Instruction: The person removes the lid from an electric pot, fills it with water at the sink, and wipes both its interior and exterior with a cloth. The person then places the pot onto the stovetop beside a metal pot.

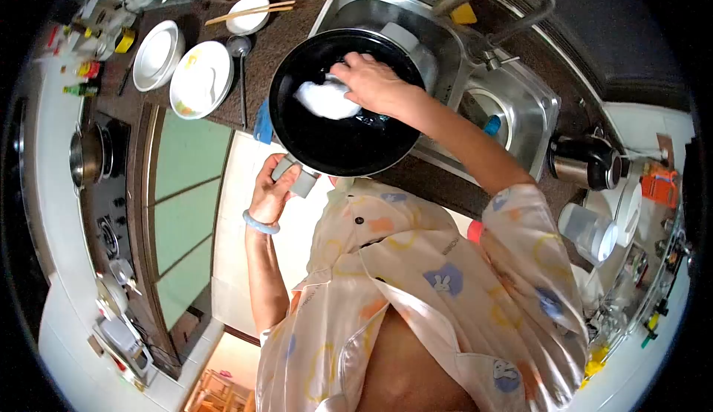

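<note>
Bright, fairly even light fills the middle. Glare streaks the sink (526, 107) between one and two o'clock, while the pan (334, 144) reads nearly black inside. Fisheye distortion bows the edges, which soften and darken into black corners.

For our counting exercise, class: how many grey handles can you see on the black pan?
2. One handle is in the left hand, at the pan's near side; the opposite handle is over the sink. Neither is hidden.
</note>
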{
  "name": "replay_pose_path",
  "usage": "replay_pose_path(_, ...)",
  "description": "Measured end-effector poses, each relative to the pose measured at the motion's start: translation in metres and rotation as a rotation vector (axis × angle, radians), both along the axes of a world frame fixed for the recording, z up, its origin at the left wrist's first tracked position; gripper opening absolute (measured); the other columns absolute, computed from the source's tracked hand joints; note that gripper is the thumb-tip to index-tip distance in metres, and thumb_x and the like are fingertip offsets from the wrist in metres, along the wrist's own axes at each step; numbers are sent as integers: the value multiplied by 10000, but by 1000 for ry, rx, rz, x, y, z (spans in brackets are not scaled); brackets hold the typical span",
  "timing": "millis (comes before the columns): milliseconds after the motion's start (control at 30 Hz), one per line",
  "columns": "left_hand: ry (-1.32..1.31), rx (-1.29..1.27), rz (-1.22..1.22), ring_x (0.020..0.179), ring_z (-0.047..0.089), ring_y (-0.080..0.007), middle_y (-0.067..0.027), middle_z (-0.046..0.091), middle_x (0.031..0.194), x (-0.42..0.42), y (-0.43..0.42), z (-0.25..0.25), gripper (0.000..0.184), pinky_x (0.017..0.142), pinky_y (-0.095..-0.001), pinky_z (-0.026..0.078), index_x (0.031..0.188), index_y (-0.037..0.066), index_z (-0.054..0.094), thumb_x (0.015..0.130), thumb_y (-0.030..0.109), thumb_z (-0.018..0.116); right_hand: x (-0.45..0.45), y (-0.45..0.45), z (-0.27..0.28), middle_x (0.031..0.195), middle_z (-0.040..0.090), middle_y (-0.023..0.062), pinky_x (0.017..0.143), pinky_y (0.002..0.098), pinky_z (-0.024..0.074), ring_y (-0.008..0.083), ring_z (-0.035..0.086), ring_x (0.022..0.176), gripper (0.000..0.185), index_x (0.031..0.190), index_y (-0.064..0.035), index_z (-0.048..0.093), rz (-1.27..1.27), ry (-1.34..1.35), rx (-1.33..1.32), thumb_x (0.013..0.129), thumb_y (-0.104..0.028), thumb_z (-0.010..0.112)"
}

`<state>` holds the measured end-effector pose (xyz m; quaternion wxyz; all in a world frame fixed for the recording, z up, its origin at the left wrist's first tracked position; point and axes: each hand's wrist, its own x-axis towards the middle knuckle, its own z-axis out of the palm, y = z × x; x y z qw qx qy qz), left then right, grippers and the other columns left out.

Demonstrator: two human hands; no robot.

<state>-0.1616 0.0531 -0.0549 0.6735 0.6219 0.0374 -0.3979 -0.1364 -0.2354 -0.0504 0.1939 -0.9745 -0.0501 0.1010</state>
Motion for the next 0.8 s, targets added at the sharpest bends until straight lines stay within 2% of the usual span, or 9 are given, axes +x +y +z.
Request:
replay_pose_path(100,-32,60,22,689,492,-38,32,555,847,-9,2,0,296,581,-175,420,1065,77,526,866,246,665,7,12,-51,1201,432,159,838,438,490,352,504,1078,454,1177,-142,511,205,61,-74,751,-60,644)
replay_pose_path(300,-96,60,91,685,514,-44,23,578,835,-24,3,-4,331,550,-185,401,1077,61,523,870,281,658,-8,9,-74,1172,540,181,846,443,495,350,548,1089,361,1168,-80,493,39,443,-291,813,-11,511)
replay_pose_path(367,-119,14,146,667,520,-48,17,587,814,-25,-2,-4,330,532,-187,390,1076,51,520,876,279,650,-23,8,-102,1104,619,209,841,425,498,315,614,1010,324,1093,22,588,358,542,-328,779,-58,578)
replay_pose_path(433,-119,-7,155,667,530,-53,16,588,804,-26,-2,-9,323,531,-190,393,1080,49,516,880,268,646,-44,20,-87,1123,608,229,867,407,488,317,603,1030,241,1006,40,633,448,531,-123,802,-53,542)
replay_pose_path(500,-124,-22,163,666,540,-58,15,589,793,-26,1,-12,316,530,-192,397,1084,48,513,884,257,641,-36,57,-55,1249,519,226,989,394,413,320,507,1178,312,1136,-2,529,491,735,-94,901,-105,352)
replay_pose_path(533,-114,-28,136,685,554,-64,12,589,810,-26,3,-12,307,539,-198,409,1091,49,509,886,238,638,-46,71,-37,1240,522,228,961,423,425,343,514,1161,307,1082,-5,560,219,517,182,902,-118,339)
replay_pose_path(567,-105,-32,109,704,568,-71,9,590,826,-26,5,-13,298,549,-204,422,1097,50,505,889,219,634,-35,86,-57,1106,595,220,978,405,403,295,517,1154,281,1042,33,574,305,441,84,874,-84,381)
replay_pose_path(633,-90,-37,119,721,577,-78,5,589,846,-26,5,-11,296,563,-208,434,1104,50,501,889,205,634,-2,102,-37,1031,626,169,878,417,465,280,570,1071,262,1038,-6,580,464,409,-274,867,-110,411)
replay_pose_path(800,-62,-64,137,753,574,-85,-4,583,893,-30,6,-14,298,609,-210,456,1114,50,497,888,186,634,46,66,-101,972,672,112,663,429,513,284,650,891,289,1114,-111,584,100,-95,-353,882,-145,416)
